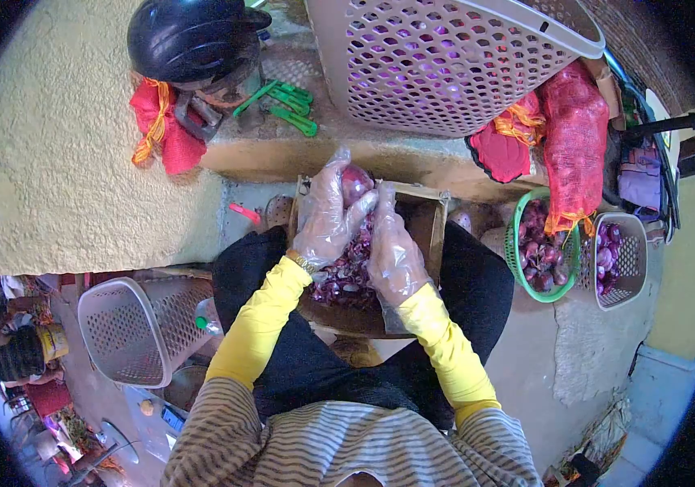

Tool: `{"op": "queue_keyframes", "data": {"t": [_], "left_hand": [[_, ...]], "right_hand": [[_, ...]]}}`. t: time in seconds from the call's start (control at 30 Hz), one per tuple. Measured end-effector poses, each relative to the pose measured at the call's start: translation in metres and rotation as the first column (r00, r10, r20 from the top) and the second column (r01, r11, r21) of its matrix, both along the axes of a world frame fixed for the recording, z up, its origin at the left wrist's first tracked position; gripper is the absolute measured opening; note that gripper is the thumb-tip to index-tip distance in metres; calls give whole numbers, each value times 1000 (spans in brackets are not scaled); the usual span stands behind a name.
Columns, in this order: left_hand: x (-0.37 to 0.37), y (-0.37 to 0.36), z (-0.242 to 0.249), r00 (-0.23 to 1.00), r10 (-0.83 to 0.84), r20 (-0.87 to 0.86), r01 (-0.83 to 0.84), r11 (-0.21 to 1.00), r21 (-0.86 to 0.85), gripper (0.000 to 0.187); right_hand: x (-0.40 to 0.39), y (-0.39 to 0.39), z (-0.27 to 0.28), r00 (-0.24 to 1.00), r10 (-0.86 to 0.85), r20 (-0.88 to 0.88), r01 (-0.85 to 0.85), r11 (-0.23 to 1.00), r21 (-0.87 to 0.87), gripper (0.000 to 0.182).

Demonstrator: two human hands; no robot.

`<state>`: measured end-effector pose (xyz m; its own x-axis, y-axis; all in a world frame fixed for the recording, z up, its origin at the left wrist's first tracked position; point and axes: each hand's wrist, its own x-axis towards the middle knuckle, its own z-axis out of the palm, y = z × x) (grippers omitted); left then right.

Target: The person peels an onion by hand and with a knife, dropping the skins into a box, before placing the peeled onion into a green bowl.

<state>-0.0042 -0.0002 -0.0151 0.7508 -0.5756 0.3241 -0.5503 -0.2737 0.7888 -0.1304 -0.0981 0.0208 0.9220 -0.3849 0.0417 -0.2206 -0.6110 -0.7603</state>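
My left hand (327, 217), in a clear plastic glove, is closed around a red onion (355, 185) held above the box. Close to its right side is my right hand (397, 247), gloved too, with fingers drawn together near the onion. What those fingers hold, if anything, is hidden. Beneath both hands, an open cardboard box (438, 213) rests between my legs. Loose purple onion skins (346, 284) lie inside it.
A large perforated basket (436, 73) stands ahead on a ledge, near a black helmet (189, 40) and red mesh sacks (576, 134). On the right, a green basket (518, 243) and a small grey basket (635, 272) hold onions. Another basket (124, 333) lies left.
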Motion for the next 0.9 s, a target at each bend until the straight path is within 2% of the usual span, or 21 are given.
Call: {"op": "queue_keyframes", "data": {"t": [0.07, 0.13, 0.2, 0.33, 0.4, 0.43, 0.47, 0.5, 0.53, 0.6, 0.63, 0.67, 0.7, 0.73, 0.77, 0.8, 0.83, 0.87, 0.9], "left_hand": [[2, 0, 0, 1000, -1, -27, 2, 1000, 10, 72], [2, 0, 4, 1000, 15, 1, -15, 1000, 16, 72], [1, -1, 2, 1000, 19, 19, -19, 1000, 20, 72], [6, 1, -3, 998, -5, -61, 6, 1000, 14, 68], [8, 2, -2, 997, 11, -81, -10, 1000, 10, 66], [10, 3, -2, 980, -29, -197, 13, 997, -80, 66], [13, 3, -2, 949, -76, -306, 24, 985, -171, 65], [16, 4, -1, 980, -20, -199, 0, 995, -101, 62], [18, 3, -1, 980, -19, -198, -1, 995, -100, 62], [20, 3, 3, 867, -91, -491, -45, 965, -258, 55], [21, 4, 7, 867, -89, -490, -46, 965, -257, 55], [21, 5, 10, 775, -120, -620, -114, 939, -324, 48], [21, 7, 11, 664, -163, -730, -192, 906, -377, 45], [23, 7, 4, 664, -163, -730, -192, 906, -378, 45], [26, 8, -10, 674, -197, -712, -168, 898, -408, 46], [27, 7, -13, 684, -230, -692, -143, 888, -437, 48], [29, 8, -14, 686, -230, -691, -145, 887, -439, 48], [31, 9, -16, 600, -284, -748, -145, 881, -450, 47], [32, 9, -15, 506, -334, -795, -145, 876, -461, 47]], "right_hand": [[-3, 4, 6, 1000, 0, -26, 0, 1000, 11, 75], [-3, 5, 5, 999, -1, -54, 2, 1000, 26, 74], [-1, 5, 2, 1000, -9, 0, 9, 1000, 14, 75], [-3, 3, 11, 998, -10, -63, 12, 999, 37, 72], [-9, 2, 5, 996, 20, 86, -26, 997, 71, 66], [-10, -1, -1, 996, 19, 85, -25, 997, 72, 66], [-11, -3, -8, 985, 52, 163, -60, 997, 44, 63], [-9, -5, -8, 967, 87, 239, -93, 996, 12, 60], [-11, -6, -5, 967, 88, 240, -94, 995, 13, 60], [-17, -8, 4, 983, 75, 170, -128, 936, 328, 57], [-19, -9, 3, 976, 79, 203, -148, 924, 352, 56], [-19, -11, 3, 976, 80, 204, -149, 924, 353, 56], [-18, -12, 3, 972, 26, 232, -129, 888, 441, 55], [-18, -13, 3, 967, -31, 254, -112, 843, 526, 54], [-21, -15, -2, 988, -79, 129, -4, 838, 546, 48], [-21, -19, 1, 989, -78, 129, -5, 839, 545, 48], [-19, -23, 6, 994, -41, 99, -31, 777, 629, 44], [-16, -26, 9, 997, -1, 73, -51, 705, 707, 40], [-10, -25, -4, 975, -67, 210, -106, 693, 713, 36]]}}
